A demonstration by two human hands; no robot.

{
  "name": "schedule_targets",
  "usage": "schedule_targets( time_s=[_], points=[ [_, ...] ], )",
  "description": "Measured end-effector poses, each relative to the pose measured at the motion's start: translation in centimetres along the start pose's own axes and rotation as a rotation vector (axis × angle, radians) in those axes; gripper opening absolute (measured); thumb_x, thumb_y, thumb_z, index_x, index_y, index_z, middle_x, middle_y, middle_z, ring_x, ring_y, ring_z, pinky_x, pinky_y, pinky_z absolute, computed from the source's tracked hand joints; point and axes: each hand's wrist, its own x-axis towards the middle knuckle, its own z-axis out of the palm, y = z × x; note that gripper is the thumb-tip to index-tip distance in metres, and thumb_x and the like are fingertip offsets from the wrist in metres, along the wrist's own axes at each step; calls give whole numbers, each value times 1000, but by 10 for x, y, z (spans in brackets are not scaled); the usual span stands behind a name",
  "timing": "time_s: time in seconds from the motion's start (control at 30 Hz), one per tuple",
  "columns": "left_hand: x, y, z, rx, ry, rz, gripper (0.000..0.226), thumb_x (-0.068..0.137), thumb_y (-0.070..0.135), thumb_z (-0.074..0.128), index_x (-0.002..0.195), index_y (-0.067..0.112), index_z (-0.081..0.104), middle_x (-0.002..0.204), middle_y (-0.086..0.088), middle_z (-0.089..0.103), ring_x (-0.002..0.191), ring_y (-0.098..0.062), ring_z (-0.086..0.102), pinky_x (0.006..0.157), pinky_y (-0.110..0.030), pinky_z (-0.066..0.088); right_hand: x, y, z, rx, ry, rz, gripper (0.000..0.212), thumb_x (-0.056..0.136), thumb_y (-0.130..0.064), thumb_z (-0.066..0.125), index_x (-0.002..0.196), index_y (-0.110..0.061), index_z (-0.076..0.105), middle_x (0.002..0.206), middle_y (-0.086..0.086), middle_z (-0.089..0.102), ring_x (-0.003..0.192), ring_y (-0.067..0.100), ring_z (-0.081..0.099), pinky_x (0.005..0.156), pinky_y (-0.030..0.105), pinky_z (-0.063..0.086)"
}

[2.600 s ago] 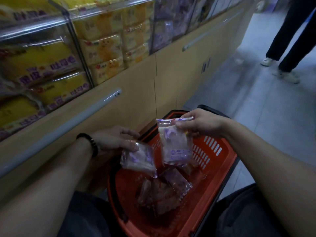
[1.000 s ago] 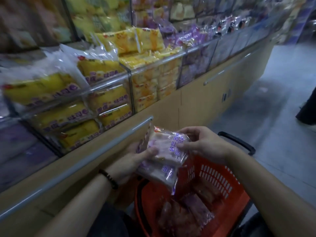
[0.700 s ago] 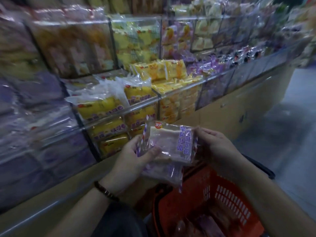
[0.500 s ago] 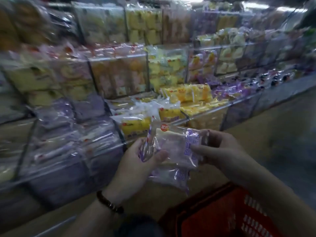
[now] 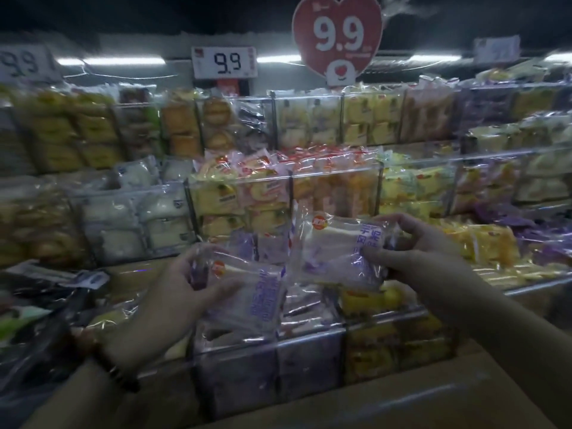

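The left hand (image 5: 185,292), a dark bead bracelet (image 5: 119,376) on its wrist, curls thumb and fingers round the left end of a clear purple-printed packet (image 5: 247,301), held over the front edge of the display shelf (image 5: 402,397). Just right of it and a little higher is a second packet (image 5: 334,249) (pale bread inside, round red logo at its top left corner). The right hand (image 5: 414,252) pinches its right end, thumb on the front. Whether the two wrappers touch is unclear. At the shelf's back edge stand a white price card (image 5: 225,62) and a red heart sign (image 5: 337,35), both reading 9.9.
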Motion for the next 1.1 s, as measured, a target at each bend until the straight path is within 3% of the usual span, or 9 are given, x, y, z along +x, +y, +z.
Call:
schedule_targets(
  time_s=[0.1, 0.17, 0.37, 0.5, 0.63, 0.7, 0.83, 1.0, 1.1],
  points=[
    [36, -13, -30, 15, 114, -14, 37, 74, 18, 85, 106, 19, 68, 71, -2, 73, 63, -13, 72, 47, -24, 53, 34, 8, 23, -32, 32, 26, 32, 84, 6, 79, 107, -13, 70, 89, 15, 78, 77, 28, 76, 65, 44, 63],
    [66, -31, -41, 37, 147, -37, 39, 69, 23, 88, 103, 18, 68, 62, 6, 66, 56, -8, 67, 51, -30, 56, 56, 16, 39, -50, 47, 47, 30, 85, 6, 78, 106, -13, 69, 91, 15, 78, 77, 27, 75, 68, 47, 64],
    [152, -72, -40, 96, 191, -51, 32, 74, 23, 95, 94, 22, 70, 74, 5, 67, 63, -12, 63, 51, -32, 56, 119, 38, 78, -222, -11, 93, 32, 88, 4, 76, 111, -17, 68, 106, 17, 74, 99, 40, 74, 85, 62, 60],
    [159, -98, -26, 135, 193, -31, 30, 74, 26, 93, 89, 26, 67, 66, 14, 62, 56, 1, 58, 53, -30, 55, 155, 58, 97, -357, -80, 95, 29, 89, -1, 77, 109, -20, 68, 108, 16, 73, 93, 30, 74, 76, 46, 65],
    [157, -117, -36, 241, 98, -92, 69, 58, 49, 98, 109, 27, 57, 100, 6, 75, 93, -9, 72, 87, -38, 61, 180, 83, 109, -882, -121, -19, 24, 90, -13, 73, 108, -26, 65, 102, -5, 67, 94, 19, 65, 77, 36, 59],
    [157, -118, -46, 330, 7, -118, 74, 60, 41, 100, 118, 27, 57, 108, 11, 71, 98, -5, 69, 84, -27, 57, 184, 84, 111, -1041, -147, -4, 31, 89, -11, 70, 113, -30, 66, 103, -5, 66, 96, 19, 63, 78, 33, 54],
    [157, -120, -49, 571, -40, -10, 58, 63, 12, 95, 103, 40, 63, 98, 12, 73, 73, 4, 67, 64, -20, 54, 189, 79, 108, -1126, -88, 25, 34, 85, -12, 69, 116, -28, 72, 115, 1, 67, 103, 25, 64, 87, 45, 61],
    [158, -118, -40, 649, 52, 86, 60, 62, 16, 94, 112, 36, 69, 97, 16, 73, 82, 0, 69, 74, -29, 60, 183, 81, 118, -1220, -142, 55, 40, 87, -13, 68, 125, -24, 66, 123, 9, 64, 103, 32, 64, 90, 47, 60],
    [153, -112, -40, 643, 43, 74, 66, 62, 18, 95, 117, 38, 65, 92, 14, 71, 79, -1, 67, 64, -13, 49, 172, 80, 118, -1250, -165, 73, 48, 92, -13, 66, 138, -21, 53, 131, 12, 49, 107, 34, 60, 92, 44, 57]
  ],
)
